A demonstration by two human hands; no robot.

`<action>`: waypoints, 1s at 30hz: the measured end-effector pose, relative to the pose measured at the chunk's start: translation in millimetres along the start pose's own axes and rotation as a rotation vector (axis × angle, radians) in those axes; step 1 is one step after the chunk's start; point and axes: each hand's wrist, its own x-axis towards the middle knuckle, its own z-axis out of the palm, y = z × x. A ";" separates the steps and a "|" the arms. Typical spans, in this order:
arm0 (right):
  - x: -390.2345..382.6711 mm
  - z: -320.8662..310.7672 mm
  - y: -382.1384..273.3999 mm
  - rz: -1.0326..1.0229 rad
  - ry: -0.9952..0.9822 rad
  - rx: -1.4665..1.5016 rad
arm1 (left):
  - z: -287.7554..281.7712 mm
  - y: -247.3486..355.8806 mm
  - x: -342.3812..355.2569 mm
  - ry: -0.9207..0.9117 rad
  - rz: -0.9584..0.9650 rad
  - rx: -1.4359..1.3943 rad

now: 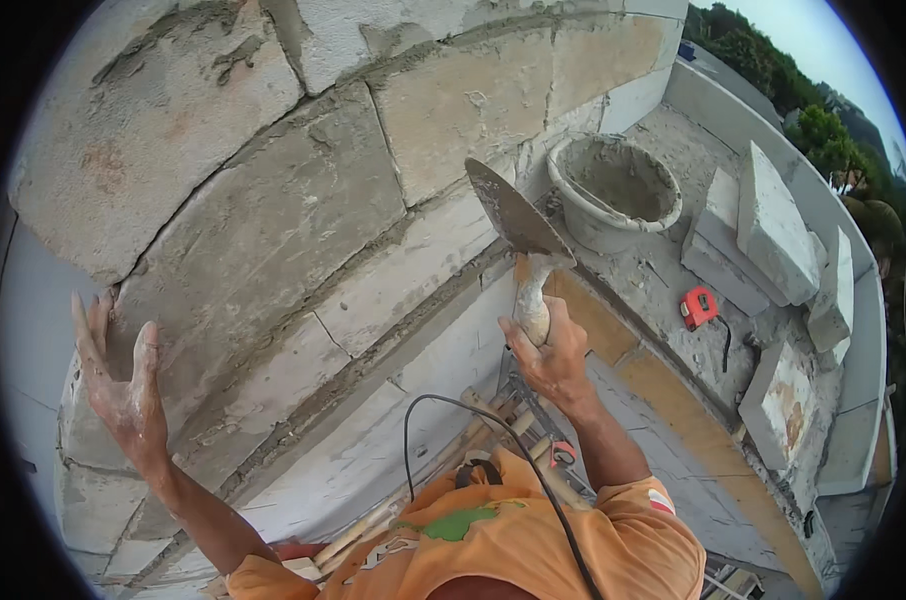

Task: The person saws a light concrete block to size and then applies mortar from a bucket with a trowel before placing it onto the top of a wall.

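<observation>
At the left, my left hand (128, 405) is raised with its fingers spread, holding nothing. Its fingertips are close to the lower left end of a grey, mortar-smeared block (263, 215) in the wall; whether they touch it I cannot tell. My right hand (551, 350) is wrapped round the pale, mortar-crusted handle of a trowel (513, 208). The trowel's broad metal blade points up and away, in front of the wall's lower courses. Mortar fills or smears several joints between the pale wall blocks (463, 110).
Right of the trowel, a mortar-caked bucket (613, 235) stands on a dusty ledge (628, 275). Beyond it lie loose pale blocks (773, 230) and a red tape measure (698, 307). A black cable (543, 460) loops across my orange shirt. Scaffold poles show below, and a low parapet (803, 185) borders the ledge.
</observation>
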 end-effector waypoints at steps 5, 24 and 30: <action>-29.5 -22.2 37.5 0.082 0.047 0.007 | 6.9 9.7 -52.9 0.158 0.373 -0.042; -132.2 -186.5 113.9 0.560 0.539 -0.306 | 317.8 254.6 -193.5 -1.532 -0.330 -0.998; -165.7 -311.7 78.0 0.471 1.199 -0.627 | 332.3 374.4 -244.4 -2.045 -0.320 -1.300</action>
